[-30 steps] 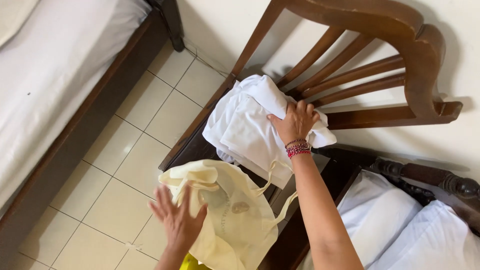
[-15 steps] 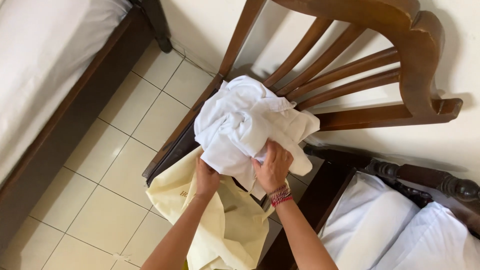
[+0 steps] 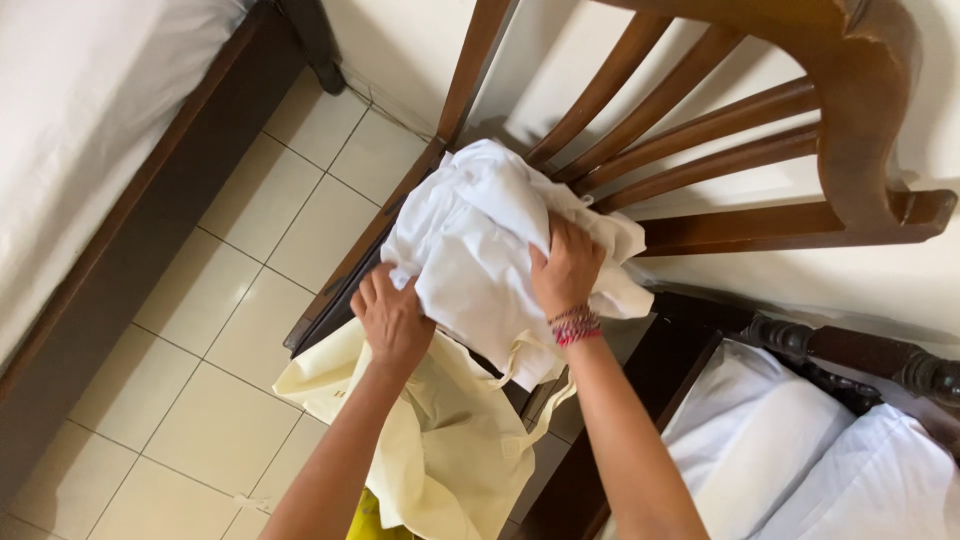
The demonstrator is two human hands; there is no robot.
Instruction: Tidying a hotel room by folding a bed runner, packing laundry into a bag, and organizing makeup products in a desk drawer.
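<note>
Hands gripped 1 white cloth bundle [image 3: 480, 250] on the wooden chair [image 3: 760, 150] seat: left hand [image 3: 392, 318] clamped its lower-left edge, right hand [image 3: 566, 266] clamped its right side. Cream tote bag [image 3: 430, 440] hung over the seat's front edge.

Bare forearms, no sleeves; red and pink beaded bracelets [image 3: 576, 326] circle the right wrist.

Pale tiled floor [image 3: 200, 330], wooden chair [image 3: 800, 120] against cream wall [image 3: 400, 40], white-sheeted bed [image 3: 70, 120] left.
</note>
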